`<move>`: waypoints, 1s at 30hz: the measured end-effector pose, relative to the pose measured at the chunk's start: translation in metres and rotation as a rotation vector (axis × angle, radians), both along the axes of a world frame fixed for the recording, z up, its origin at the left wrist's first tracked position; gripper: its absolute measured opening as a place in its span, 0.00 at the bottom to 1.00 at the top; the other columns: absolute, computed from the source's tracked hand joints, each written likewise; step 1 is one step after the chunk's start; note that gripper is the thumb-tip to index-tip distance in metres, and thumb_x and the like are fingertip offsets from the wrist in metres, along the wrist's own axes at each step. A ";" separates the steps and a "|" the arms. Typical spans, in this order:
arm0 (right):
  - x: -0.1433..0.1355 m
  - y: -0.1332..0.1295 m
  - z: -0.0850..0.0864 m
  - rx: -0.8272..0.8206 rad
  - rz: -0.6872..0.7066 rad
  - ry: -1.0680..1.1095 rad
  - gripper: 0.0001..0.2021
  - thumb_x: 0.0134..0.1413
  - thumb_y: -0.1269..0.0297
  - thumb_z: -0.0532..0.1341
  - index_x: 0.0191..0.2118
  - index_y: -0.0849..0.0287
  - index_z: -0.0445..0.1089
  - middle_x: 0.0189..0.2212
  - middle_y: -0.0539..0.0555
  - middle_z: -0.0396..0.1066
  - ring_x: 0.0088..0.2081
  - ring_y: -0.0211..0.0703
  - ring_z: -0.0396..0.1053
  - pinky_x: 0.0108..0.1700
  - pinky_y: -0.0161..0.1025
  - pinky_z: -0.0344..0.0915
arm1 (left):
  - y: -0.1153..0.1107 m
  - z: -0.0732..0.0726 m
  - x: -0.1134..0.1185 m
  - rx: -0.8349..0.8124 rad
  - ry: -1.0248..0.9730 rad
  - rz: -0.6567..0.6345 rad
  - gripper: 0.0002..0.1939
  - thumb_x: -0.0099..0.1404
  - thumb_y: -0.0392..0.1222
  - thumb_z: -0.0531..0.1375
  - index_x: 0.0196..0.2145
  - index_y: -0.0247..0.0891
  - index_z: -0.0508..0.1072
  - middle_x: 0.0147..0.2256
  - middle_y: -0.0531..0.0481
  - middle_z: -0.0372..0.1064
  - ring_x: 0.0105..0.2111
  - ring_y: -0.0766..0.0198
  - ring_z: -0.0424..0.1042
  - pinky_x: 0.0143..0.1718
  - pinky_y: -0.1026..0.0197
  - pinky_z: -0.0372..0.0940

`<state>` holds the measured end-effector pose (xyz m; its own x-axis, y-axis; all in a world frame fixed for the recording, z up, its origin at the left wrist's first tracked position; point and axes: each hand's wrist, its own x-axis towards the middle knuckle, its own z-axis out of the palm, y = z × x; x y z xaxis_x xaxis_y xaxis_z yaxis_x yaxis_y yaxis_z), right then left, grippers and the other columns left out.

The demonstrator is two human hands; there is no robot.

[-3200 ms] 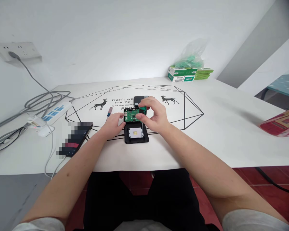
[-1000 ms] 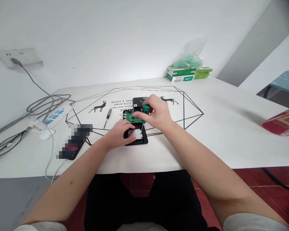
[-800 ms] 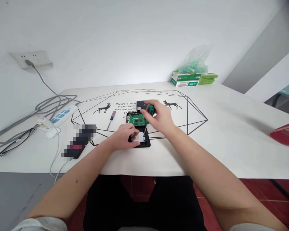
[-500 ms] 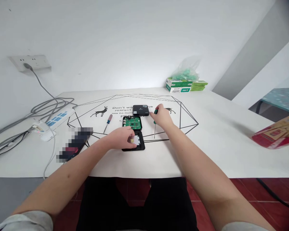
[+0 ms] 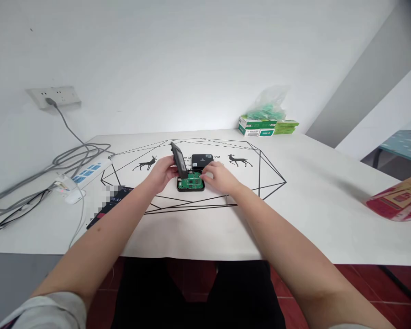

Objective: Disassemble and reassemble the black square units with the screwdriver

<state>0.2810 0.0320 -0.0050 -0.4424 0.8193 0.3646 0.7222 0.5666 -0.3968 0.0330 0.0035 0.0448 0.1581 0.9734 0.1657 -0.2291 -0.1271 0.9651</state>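
My left hand (image 5: 163, 173) is closed on a black plastic cover (image 5: 179, 160), raised and tilted on its edge. Below it lies the black case base (image 5: 191, 188) with a green circuit board (image 5: 193, 181) inside. My right hand (image 5: 219, 177) has its fingers bent and pressed together at the right edge of this base, seemingly gripping it; the fingertips are partly hidden. Just behind the base rests a second black box (image 5: 202, 160) with a small label. A thin screwdriver shaft (image 5: 226, 199) shows beside my right wrist, its handle hidden.
On the left lie a phone (image 5: 113, 204), a white power strip (image 5: 93, 173) and coiled grey cable (image 5: 68, 160). Green and white boxes (image 5: 258, 124) with a plastic bag (image 5: 269, 104) stand at the back. A red packet (image 5: 397, 201) sits at the right edge.
My left hand has lifted the black cover off the table and tilted it up over the circuit board. My right hand has left the green-handled screwdriver and moved left to the case base.
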 end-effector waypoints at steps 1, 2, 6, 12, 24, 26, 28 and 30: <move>-0.007 -0.004 0.000 -0.002 0.088 -0.016 0.11 0.69 0.56 0.63 0.43 0.57 0.80 0.48 0.63 0.76 0.52 0.59 0.71 0.60 0.57 0.69 | 0.006 -0.002 0.002 -0.015 -0.105 0.041 0.19 0.55 0.56 0.71 0.36 0.41 0.72 0.33 0.50 0.76 0.35 0.55 0.77 0.40 0.54 0.74; -0.014 -0.009 0.000 0.010 0.141 -0.033 0.11 0.67 0.55 0.66 0.40 0.56 0.80 0.46 0.61 0.76 0.51 0.57 0.70 0.58 0.56 0.69 | 0.012 -0.005 0.004 -0.033 -0.194 0.076 0.19 0.55 0.55 0.70 0.37 0.42 0.71 0.33 0.52 0.76 0.34 0.57 0.77 0.41 0.55 0.74; -0.032 -0.023 0.001 -0.042 0.278 -0.131 0.07 0.63 0.62 0.70 0.33 0.57 0.76 0.35 0.54 0.72 0.41 0.48 0.69 0.46 0.44 0.65 | 0.022 -0.026 0.007 -0.074 -0.387 0.165 0.17 0.56 0.51 0.69 0.35 0.44 0.67 0.31 0.55 0.73 0.34 0.61 0.76 0.40 0.59 0.74; -0.018 -0.024 0.012 -0.184 0.308 -0.009 0.28 0.71 0.47 0.62 0.21 0.56 0.61 0.22 0.46 0.61 0.25 0.37 0.56 0.32 0.39 0.54 | 0.022 -0.045 0.002 -0.110 -0.371 0.158 0.24 0.53 0.47 0.72 0.41 0.45 0.65 0.34 0.55 0.74 0.39 0.61 0.81 0.51 0.54 0.75; 0.004 -0.003 0.001 -0.383 0.379 0.324 0.52 0.49 0.36 0.75 0.74 0.53 0.60 0.75 0.66 0.62 0.75 0.65 0.62 0.75 0.63 0.59 | -0.014 -0.046 0.027 0.031 0.164 0.063 0.47 0.48 0.35 0.77 0.59 0.48 0.57 0.47 0.51 0.75 0.47 0.56 0.80 0.52 0.52 0.73; 0.005 -0.004 0.000 -0.497 0.449 0.324 0.55 0.50 0.41 0.77 0.78 0.51 0.54 0.76 0.64 0.60 0.76 0.63 0.61 0.77 0.60 0.58 | -0.019 -0.044 0.028 0.049 0.199 0.007 0.45 0.49 0.36 0.77 0.58 0.48 0.57 0.48 0.51 0.74 0.47 0.56 0.80 0.52 0.52 0.73; 0.005 -0.005 0.000 -0.535 0.461 0.329 0.58 0.48 0.44 0.78 0.79 0.51 0.51 0.77 0.64 0.58 0.76 0.63 0.60 0.77 0.60 0.58 | -0.021 -0.041 0.026 0.060 0.234 -0.046 0.45 0.51 0.37 0.77 0.58 0.48 0.57 0.48 0.50 0.74 0.48 0.56 0.80 0.52 0.52 0.72; 0.006 -0.004 0.001 -0.493 0.408 0.314 0.60 0.45 0.45 0.80 0.79 0.51 0.52 0.77 0.66 0.57 0.76 0.65 0.60 0.77 0.62 0.58 | -0.018 -0.039 0.020 0.076 0.299 -0.077 0.48 0.53 0.40 0.77 0.63 0.49 0.55 0.50 0.47 0.75 0.49 0.53 0.80 0.52 0.50 0.72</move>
<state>0.2868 0.0277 -0.0042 -0.6837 0.7130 0.1552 0.3000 0.4685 -0.8309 0.0534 -0.0145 0.0054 0.2837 0.9434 0.1721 0.0521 -0.1943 0.9796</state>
